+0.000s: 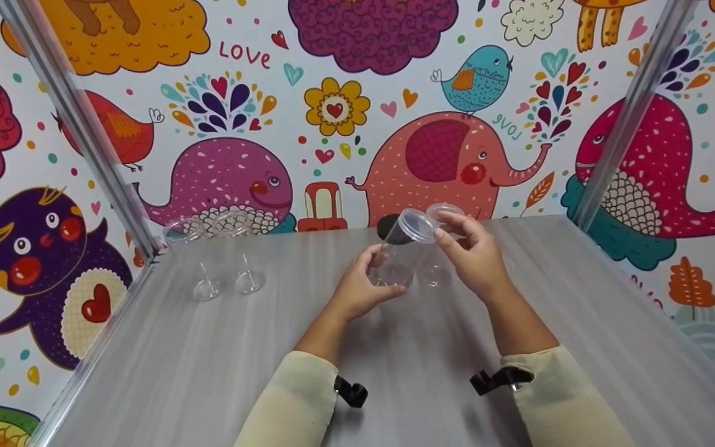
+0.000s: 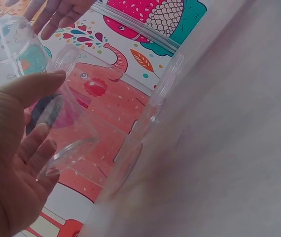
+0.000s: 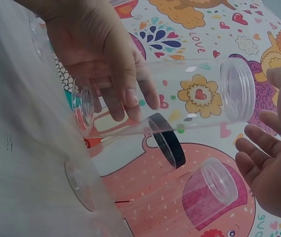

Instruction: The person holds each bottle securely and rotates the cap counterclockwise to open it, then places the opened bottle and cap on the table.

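My left hand point(image 1: 357, 287) holds a clear plastic jar point(image 3: 180, 74) around its lower part, with the thumb on the near side. The jar is tilted, its wide round rim point(image 1: 418, 226) leaning toward my right hand point(image 1: 480, 259). In the right wrist view, the fingers of that hand are spread loosely beside the rim, with a gap between them and the jar. Behind the held jar is a round black lid point(image 3: 167, 140), seemingly on top of another clear vessel. A second clear jar point(image 3: 219, 181) with an uncovered rim stands next to it.
Two clear stemmed cups point(image 1: 228, 282) stand at the back left of the grey table point(image 1: 239, 372). A wall with cartoon animals point(image 1: 332, 167) borders the table's back. Metal posts point(image 1: 94, 143) rise at both back corners.
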Tool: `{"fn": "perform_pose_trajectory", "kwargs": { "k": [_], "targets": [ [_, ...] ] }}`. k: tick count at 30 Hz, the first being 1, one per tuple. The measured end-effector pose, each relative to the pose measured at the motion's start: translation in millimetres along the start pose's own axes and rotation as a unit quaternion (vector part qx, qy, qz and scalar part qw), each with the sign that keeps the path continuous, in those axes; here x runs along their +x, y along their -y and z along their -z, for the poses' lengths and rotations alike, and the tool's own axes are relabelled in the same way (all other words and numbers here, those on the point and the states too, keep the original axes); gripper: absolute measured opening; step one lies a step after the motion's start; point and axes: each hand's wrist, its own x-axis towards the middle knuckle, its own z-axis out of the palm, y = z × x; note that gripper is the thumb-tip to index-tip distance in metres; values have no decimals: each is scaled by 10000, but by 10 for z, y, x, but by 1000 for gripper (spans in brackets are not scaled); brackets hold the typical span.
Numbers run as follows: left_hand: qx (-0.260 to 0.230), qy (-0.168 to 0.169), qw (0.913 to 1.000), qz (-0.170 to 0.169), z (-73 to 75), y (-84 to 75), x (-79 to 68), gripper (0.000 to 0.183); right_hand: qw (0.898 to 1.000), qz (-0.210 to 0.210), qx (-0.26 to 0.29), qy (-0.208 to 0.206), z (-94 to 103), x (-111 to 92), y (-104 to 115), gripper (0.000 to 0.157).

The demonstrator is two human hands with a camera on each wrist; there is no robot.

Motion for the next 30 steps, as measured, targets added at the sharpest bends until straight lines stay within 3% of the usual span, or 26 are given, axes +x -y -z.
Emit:
{"fn": "perform_pose_trajectory", "kwargs": {
  "k": [13,23,30],
  "targets": [
    [531,58,9983,-234,-65,-42,-37,93,9979,-12,-638,-83,-29,-14,30,47],
    [587,-68,9980,-244,-63,-35,-28,92,9987,140,-471,117,-20,-22,26,41],
    [608,20,9978,-253,-54,-26,-18,90,9980,368,65,512,-32,-34,8,37]
  ]
}}
